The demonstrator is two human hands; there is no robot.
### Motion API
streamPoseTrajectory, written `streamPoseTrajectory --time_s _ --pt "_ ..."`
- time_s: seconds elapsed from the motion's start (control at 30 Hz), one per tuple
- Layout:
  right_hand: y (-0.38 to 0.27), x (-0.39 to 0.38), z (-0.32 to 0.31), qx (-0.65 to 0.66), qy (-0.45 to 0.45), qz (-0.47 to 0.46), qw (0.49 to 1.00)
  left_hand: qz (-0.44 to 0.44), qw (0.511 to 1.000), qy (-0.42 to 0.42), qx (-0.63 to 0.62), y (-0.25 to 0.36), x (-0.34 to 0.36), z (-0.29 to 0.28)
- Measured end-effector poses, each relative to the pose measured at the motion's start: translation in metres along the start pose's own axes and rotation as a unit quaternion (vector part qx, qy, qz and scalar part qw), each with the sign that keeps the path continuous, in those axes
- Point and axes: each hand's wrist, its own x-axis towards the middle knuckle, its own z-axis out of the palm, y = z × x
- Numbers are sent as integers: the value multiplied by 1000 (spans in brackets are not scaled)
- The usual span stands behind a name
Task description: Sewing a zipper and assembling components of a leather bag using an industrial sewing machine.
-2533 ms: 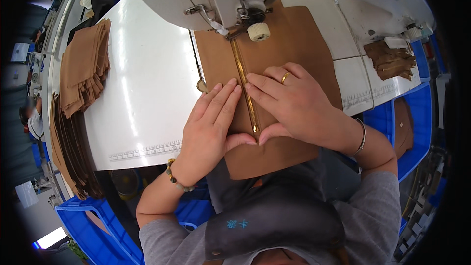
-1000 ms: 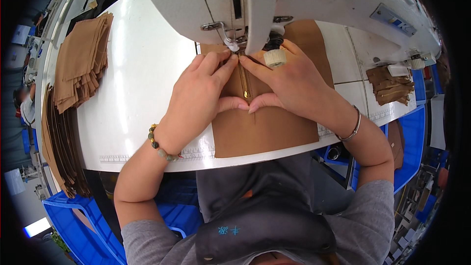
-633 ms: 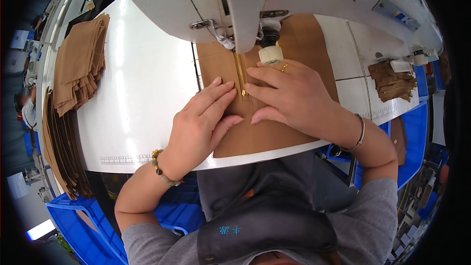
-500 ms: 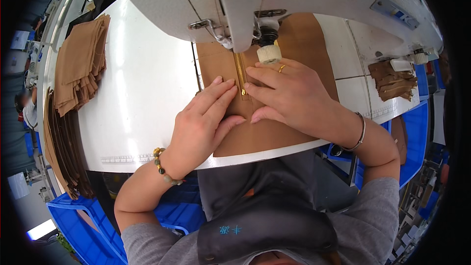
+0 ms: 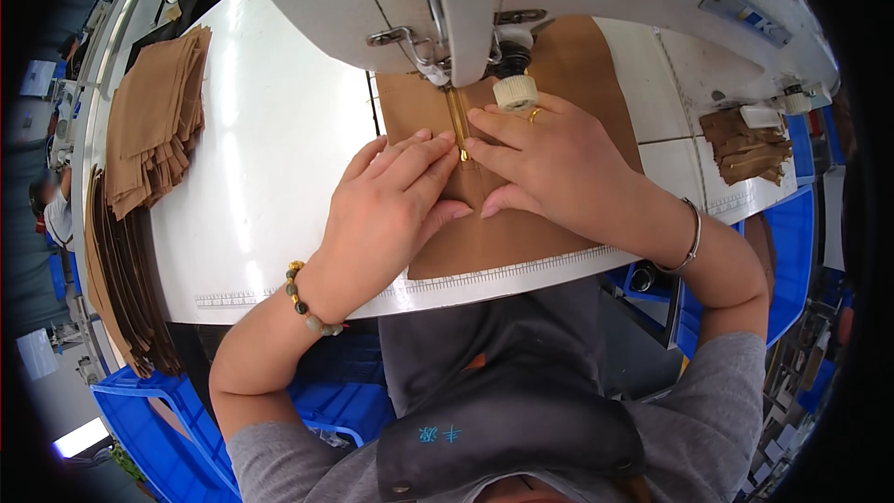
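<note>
The cloth (image 5: 549, 230) is sliding toward twelve o'clock since half a second ago, its near edge now baring the ruler (image 5: 521, 269) at six. It is lying on the bench (image 5: 251, 158), running under the machine (image 5: 372, 0) at twelve. The gold zip (image 5: 457, 116) is running down it, its pull lying between both hands' fingertips. On the eight o'clock side, the left hand (image 5: 382, 200) is resting flat, fingers stretched, gripping nothing. On the three o'clock side, the right hand (image 5: 568, 163) is likewise lying flat, fingers slightly spread. The thumbs are pointing inward, nearly meeting. Tan pieces (image 5: 154, 121) are sitting in a stack at nine; brown strips (image 5: 747, 147) are lying at three.
</note>
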Motion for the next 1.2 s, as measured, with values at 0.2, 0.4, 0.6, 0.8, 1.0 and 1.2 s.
streamPoseTrajectory --time_s 0.2,0.4,0.6,0.8,1.0,1.2 --pt "16 9 3 1 -50 40 998 -2 1000 24 9 -14 14 3" --pt "24 10 7 10 -13 54 998 -16 999 47 -2 -25 25 7" --pt "29 8 18 -17 24 29 999 -37 997 69 -26 -26 24 10" --pt "5 7 -6 -40 -31 -33 998 -161 932 111 -306 -25 14 2" --pt "-20 14 2 -119 85 -100 984 -154 770 144 -603 -28 14 -3" --pt "6 10 -7 6 166 13 986 -151 901 219 -343 -39 12 -11"
